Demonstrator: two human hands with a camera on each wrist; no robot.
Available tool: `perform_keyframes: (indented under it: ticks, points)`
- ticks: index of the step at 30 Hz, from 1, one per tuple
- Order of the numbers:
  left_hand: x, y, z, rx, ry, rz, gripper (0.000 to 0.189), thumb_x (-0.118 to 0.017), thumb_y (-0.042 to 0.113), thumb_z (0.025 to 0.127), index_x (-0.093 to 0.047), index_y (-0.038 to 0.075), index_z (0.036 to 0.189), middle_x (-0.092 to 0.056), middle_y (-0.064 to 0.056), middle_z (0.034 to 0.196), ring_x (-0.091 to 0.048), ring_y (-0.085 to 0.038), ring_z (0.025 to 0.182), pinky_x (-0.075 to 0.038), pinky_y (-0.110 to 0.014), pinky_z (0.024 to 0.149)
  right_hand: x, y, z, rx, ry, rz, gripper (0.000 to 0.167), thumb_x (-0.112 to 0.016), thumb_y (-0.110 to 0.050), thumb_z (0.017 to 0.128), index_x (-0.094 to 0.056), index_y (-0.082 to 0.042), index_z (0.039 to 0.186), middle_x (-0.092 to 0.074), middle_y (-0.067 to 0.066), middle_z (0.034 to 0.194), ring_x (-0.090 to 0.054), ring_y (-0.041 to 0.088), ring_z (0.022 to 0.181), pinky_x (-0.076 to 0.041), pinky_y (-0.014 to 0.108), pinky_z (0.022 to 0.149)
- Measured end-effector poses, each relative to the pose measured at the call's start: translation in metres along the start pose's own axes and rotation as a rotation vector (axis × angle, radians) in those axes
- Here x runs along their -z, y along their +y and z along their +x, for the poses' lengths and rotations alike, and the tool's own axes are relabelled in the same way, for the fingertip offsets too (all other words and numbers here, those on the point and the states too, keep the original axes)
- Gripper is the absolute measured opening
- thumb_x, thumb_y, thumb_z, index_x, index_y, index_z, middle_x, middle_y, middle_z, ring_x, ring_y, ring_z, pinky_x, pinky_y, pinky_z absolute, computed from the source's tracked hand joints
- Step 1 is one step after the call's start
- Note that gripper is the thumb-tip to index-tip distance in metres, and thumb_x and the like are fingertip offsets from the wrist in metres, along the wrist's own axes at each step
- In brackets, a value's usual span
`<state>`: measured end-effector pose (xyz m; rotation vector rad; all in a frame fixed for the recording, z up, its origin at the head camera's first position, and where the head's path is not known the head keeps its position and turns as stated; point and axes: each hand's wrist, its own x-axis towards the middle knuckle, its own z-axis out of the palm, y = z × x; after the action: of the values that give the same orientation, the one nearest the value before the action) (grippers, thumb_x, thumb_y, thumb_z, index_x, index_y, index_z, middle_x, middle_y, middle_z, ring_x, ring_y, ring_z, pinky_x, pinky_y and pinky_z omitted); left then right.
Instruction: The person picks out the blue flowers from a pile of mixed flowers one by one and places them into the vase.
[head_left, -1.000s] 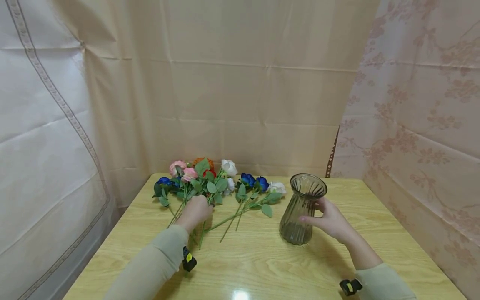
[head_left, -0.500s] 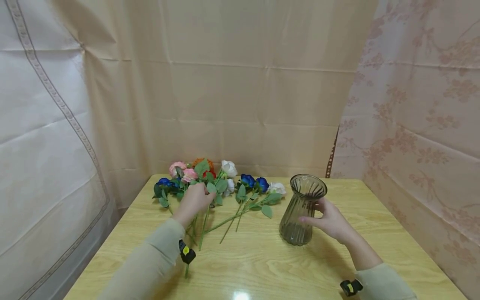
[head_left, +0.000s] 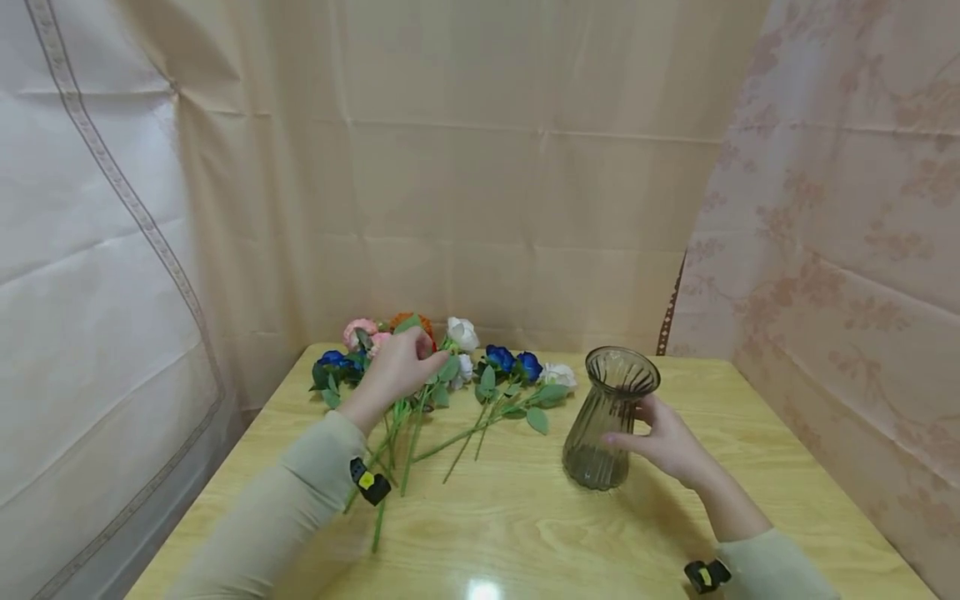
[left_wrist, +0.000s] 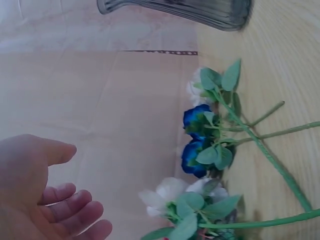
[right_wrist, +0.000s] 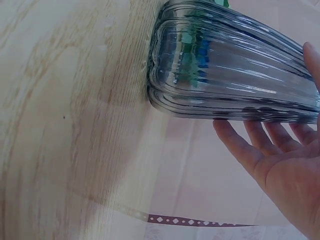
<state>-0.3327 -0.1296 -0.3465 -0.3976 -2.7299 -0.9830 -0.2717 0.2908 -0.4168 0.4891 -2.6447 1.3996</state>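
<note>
My right hand (head_left: 666, 443) holds a ribbed, smoky glass vase (head_left: 606, 421) by its side, the thumb in front and the fingers behind. The vase stands upright on the table; flowers show through its glass in the right wrist view. My left hand (head_left: 400, 367) is over the pile of flowers, its thumb apart from loosely bent fingers with nothing between them. Around it lie pink flowers (head_left: 360, 332), an orange flower (head_left: 411, 322), a white rose (head_left: 462, 334) and a blue flower (head_left: 334, 358), with long green stems (head_left: 411, 454) toward me. My hand partly hides several blooms.
Between the pile and the vase lie blue roses (left_wrist: 196, 157) and a white flower (head_left: 558, 377) with crossing stems. The wooden table (head_left: 525, 533) ends at a beige curtain (head_left: 517, 208). A patterned curtain (head_left: 847, 250) hangs at the right, a white one (head_left: 97, 333) at the left.
My left hand has risen from the stems and moved forward and slightly right over the blooms, its fingers loosening. The right hand and vase have stayed in place.
</note>
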Motion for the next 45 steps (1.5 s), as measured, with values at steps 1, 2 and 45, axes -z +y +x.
perform_keyframes:
  ticks: [1, 2, 45]
  points:
    - [0.002, 0.002, 0.000, -0.013, 0.003, 0.005, 0.033, -0.069, 0.040, 0.097, -0.060, 0.009, 0.105, -0.059, -0.007, 0.084, -0.052, -0.022, 0.066, -0.043, -0.037, 0.062, 0.000, 0.000, 0.001, -0.004, -0.002, -0.006, 0.088, -0.086, -0.034, 0.083, -0.037, -0.011, 0.153, -0.049, 0.027, 0.145, -0.045, 0.049, 0.133, -0.039, 0.068, 0.102]
    - [0.003, 0.003, 0.001, -0.026, 0.008, 0.015, 0.033, -0.069, 0.041, 0.097, -0.060, 0.010, 0.104, -0.059, -0.006, 0.086, -0.052, -0.022, 0.067, -0.043, -0.037, 0.062, 0.000, 0.000, 0.001, -0.007, -0.003, -0.011, 0.088, -0.086, -0.035, 0.083, -0.037, -0.010, 0.152, -0.049, 0.027, 0.144, -0.046, 0.048, 0.133, -0.039, 0.068, 0.102]
    - [-0.035, 0.004, -0.005, -0.154, -0.207, 0.266, 0.082, -0.074, 0.063, 0.085, -0.052, 0.015, 0.148, -0.050, -0.011, 0.148, -0.056, -0.033, 0.126, -0.051, -0.052, 0.095, 0.001, 0.012, 0.004, 0.019, -0.039, 0.060, 0.087, -0.084, -0.027, 0.087, -0.033, -0.013, 0.156, -0.044, 0.022, 0.151, -0.039, 0.051, 0.138, -0.038, 0.070, 0.101]
